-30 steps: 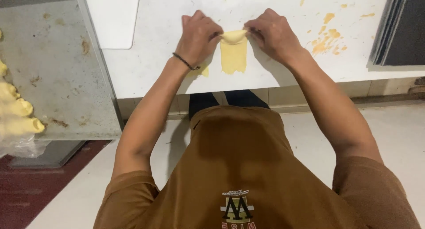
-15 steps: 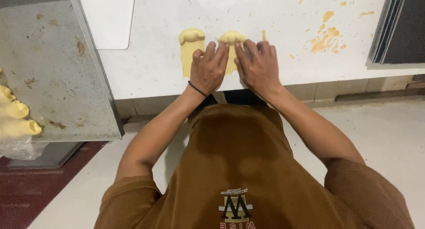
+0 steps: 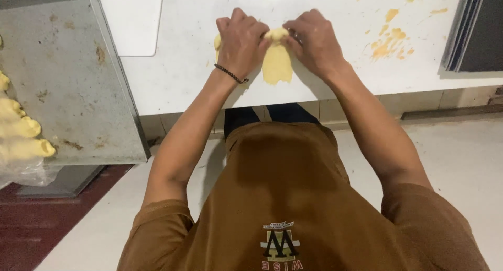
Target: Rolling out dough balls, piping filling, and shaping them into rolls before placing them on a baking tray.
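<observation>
A flat, pale yellow strip of dough (image 3: 277, 66) lies on the white worktop (image 3: 183, 77) near its front edge. My left hand (image 3: 241, 38), with a dark bracelet at the wrist, and my right hand (image 3: 314, 40) both pinch the strip's far end, which is curled into a small roll between the fingers. A second piece of dough (image 3: 217, 42) peeks out from under my left hand; most of it is hidden.
A worn metal baking tray (image 3: 78, 93) sits at the left, with several shaped dough pieces (image 3: 21, 129) along its left edge. A white board (image 3: 133, 19) lies behind it. Yellow smears (image 3: 390, 40) mark the worktop. Dark stacked trays (image 3: 477, 30) stand at the right.
Half a second ago both hands pressed flat on the dough near the edge; now they have moved back to its far end and pinch the rolled tip.
</observation>
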